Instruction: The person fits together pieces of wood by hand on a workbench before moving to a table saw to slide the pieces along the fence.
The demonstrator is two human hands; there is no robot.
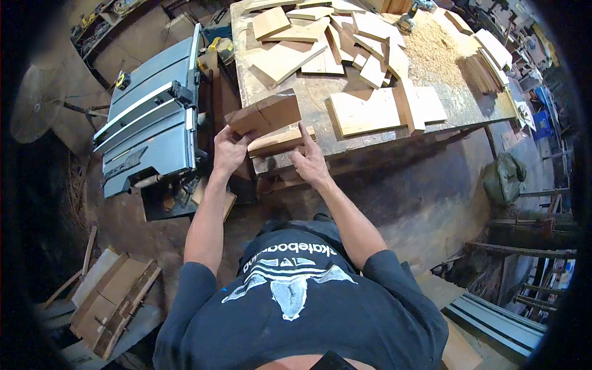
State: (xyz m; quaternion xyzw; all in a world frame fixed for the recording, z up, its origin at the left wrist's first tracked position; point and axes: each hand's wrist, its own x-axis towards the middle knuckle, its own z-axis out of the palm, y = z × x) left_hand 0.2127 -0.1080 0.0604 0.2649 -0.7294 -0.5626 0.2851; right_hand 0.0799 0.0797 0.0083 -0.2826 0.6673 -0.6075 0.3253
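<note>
A brown wooden board point(265, 115) is tilted up above the near left corner of the workbench. My left hand point(229, 150) is closed on the board's lower left corner, thumb on the near face. My right hand point(311, 163) has its index finger stretched out to the board's lower right corner, with the other fingers partly curled and seemingly gripping nothing. Just below the board, a thick pale wooden block point(277, 143) lies along the bench edge between my hands.
Many cut boards point(287, 58) lie scattered over the workbench point(314, 92). Larger planks point(367, 112) lie to the right, near a sawdust heap point(431, 52) and a cordless drill point(407, 21). A table saw point(151, 111) stands left; a green sack point(504, 179) is on the right.
</note>
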